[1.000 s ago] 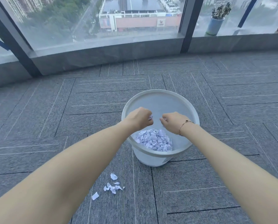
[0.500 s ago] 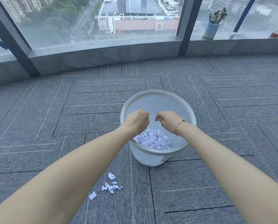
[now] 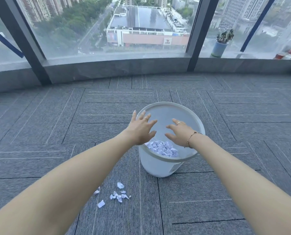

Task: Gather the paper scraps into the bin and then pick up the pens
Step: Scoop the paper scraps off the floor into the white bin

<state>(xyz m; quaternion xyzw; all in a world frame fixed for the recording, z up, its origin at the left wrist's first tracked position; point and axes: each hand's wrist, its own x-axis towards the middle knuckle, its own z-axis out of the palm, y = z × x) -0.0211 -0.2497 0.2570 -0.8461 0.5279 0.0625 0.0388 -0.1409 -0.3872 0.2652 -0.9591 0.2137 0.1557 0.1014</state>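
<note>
A white round bin (image 3: 160,167) stands on the grey carpet, with a heap of white paper scraps (image 3: 163,148) lying inside it. Above its opening my left hand (image 3: 141,128) hovers with fingers spread and nothing in it. My right hand (image 3: 178,132), a bracelet on its wrist, is beside it over the bin, fingers also spread and empty. Several loose paper scraps (image 3: 117,195) lie on the carpet in front of the bin, between my forearms. No pens are in view.
A low grey ledge (image 3: 117,68) and floor-to-ceiling windows with dark frames run along the far side. A potted plant in a blue pot (image 3: 220,46) stands on the ledge at right, with small items (image 3: 287,54) further right.
Both hands, which were closed in fists over the bin, have spread their fingers apart. The camera has tilted up, showing more of the window.
</note>
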